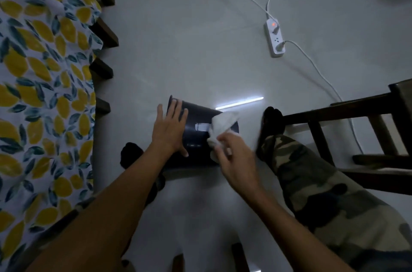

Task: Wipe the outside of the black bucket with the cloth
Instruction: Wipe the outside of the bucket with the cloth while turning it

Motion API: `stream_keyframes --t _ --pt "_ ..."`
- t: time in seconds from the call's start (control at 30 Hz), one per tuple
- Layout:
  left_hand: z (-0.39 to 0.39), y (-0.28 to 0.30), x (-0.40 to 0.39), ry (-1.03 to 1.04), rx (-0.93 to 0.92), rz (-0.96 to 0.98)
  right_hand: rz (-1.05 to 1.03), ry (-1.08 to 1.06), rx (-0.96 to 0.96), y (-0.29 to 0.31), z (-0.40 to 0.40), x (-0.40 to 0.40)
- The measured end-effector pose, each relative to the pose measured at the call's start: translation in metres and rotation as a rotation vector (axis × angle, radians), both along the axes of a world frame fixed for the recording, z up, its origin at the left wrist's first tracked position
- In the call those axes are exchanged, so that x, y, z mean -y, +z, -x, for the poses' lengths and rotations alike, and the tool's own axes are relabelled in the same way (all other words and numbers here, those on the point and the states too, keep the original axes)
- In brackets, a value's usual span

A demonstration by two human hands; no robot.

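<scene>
The black bucket lies on its side on the pale floor between my feet, its rim toward the left. My left hand rests flat on the bucket's wall near the rim, fingers spread, holding it steady. My right hand grips a crumpled white cloth and presses it against the bucket's right end, near the base. Part of the bucket's lower side is hidden behind my hands.
A bed with a lemon-print sheet and dark wooden slats runs along the left. A white power strip with cables lies on the floor at the upper right. A dark wooden chair frame stands at the right. My camouflage trouser leg stretches beside the bucket.
</scene>
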State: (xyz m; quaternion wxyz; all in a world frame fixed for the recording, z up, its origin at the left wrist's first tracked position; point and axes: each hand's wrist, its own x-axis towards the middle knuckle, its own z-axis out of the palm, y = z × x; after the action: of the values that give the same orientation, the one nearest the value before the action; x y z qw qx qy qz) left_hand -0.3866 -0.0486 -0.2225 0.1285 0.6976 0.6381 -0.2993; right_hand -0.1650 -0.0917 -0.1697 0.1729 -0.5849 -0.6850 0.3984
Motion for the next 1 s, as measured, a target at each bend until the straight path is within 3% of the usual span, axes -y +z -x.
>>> stream_keyframes --t 0.1,0.23,0.53,0.8,0.9,1.0 --pt "0.001 -0.011 -0.005 -0.056 -0.037 0.037 -0.097 0.308 0.314 -0.048 0.017 0.008" --pt "0.004 -0.023 -0.003 -0.118 -0.009 0.019 -0.074 0.376 0.513 -0.086 0.038 0.000" --pt "0.015 -0.033 -0.017 -0.151 0.040 0.055 -0.157 0.302 0.553 -0.124 0.080 -0.034" --pt "0.016 -0.026 -0.022 -0.122 0.094 0.060 0.080 0.066 0.479 -0.147 0.061 -0.113" --pt "0.016 -0.029 -0.027 -0.101 0.099 0.067 0.018 -0.014 0.506 -0.141 0.036 -0.085" --pt "0.016 -0.032 -0.025 -0.090 0.090 0.079 -0.053 0.097 0.503 -0.124 0.034 -0.026"
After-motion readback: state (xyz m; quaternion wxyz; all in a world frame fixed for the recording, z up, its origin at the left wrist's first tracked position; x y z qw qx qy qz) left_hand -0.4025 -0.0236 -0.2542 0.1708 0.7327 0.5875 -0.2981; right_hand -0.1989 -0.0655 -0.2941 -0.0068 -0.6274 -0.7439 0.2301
